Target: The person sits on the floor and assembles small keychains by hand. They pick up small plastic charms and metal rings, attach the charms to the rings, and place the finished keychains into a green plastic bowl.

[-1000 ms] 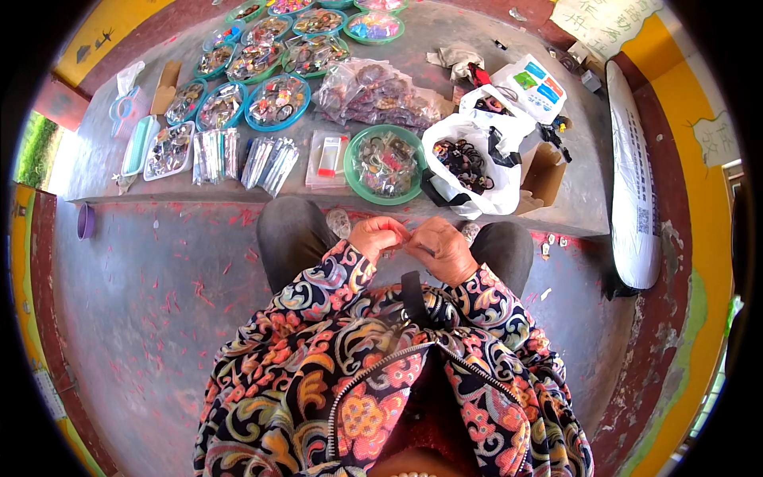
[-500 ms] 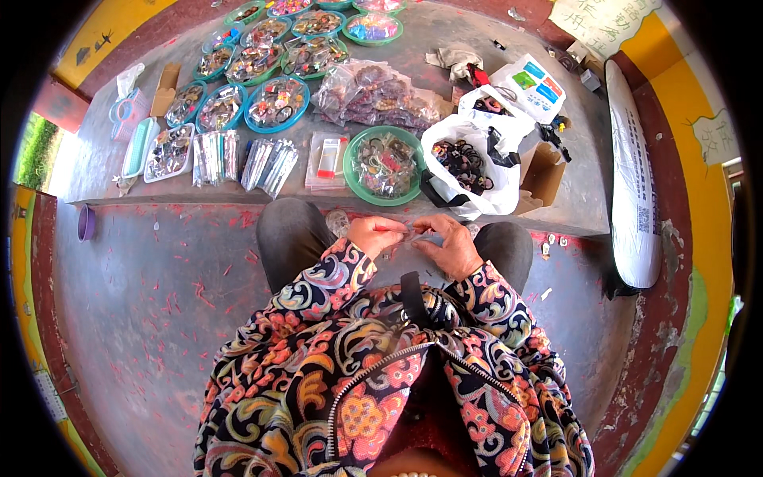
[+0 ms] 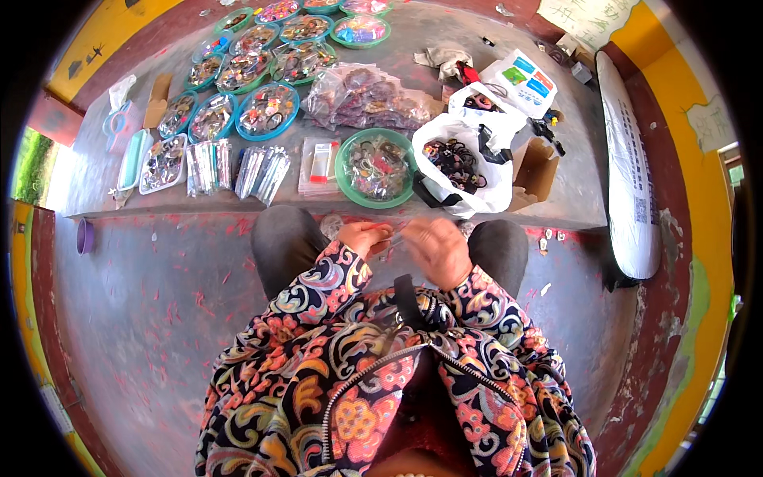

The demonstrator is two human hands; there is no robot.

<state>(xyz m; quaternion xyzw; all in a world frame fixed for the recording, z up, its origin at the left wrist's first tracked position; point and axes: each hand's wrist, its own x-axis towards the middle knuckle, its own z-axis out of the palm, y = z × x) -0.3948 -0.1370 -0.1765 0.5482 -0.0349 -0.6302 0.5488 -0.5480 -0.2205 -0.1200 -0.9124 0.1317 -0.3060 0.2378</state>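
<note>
Over my lap, my left hand (image 3: 364, 237) is closed in a pinch, its fingers pressed round something small and partly see-through that I cannot make out. A bit of red shows at its fingertips. Just to the right, my right hand (image 3: 436, 251) is smeared by motion, and what its fingers do is hidden. The two hands nearly meet between my knees. Beyond them on the raised grey ledge stands a green basin (image 3: 375, 168) full of hair ties in clear wrappers. A white plastic bag (image 3: 497, 189) heaped with dark hair ties stands beside it.
Several blue and green basins, such as one blue basin (image 3: 268, 111), cover the ledge's far left. Clear bags (image 3: 366, 97) lie mid-ledge. Bundles of wrapped pens (image 3: 262, 173), a white tray (image 3: 164, 164) and an open cardboard box (image 3: 534, 168) line the front. A purple bucket (image 3: 85, 236) sits at left.
My right hand has drawn back slightly from the left fingertips and turned, now blurred. My left hand has shifted a little left, still pinching. The whole view has moved slightly.
</note>
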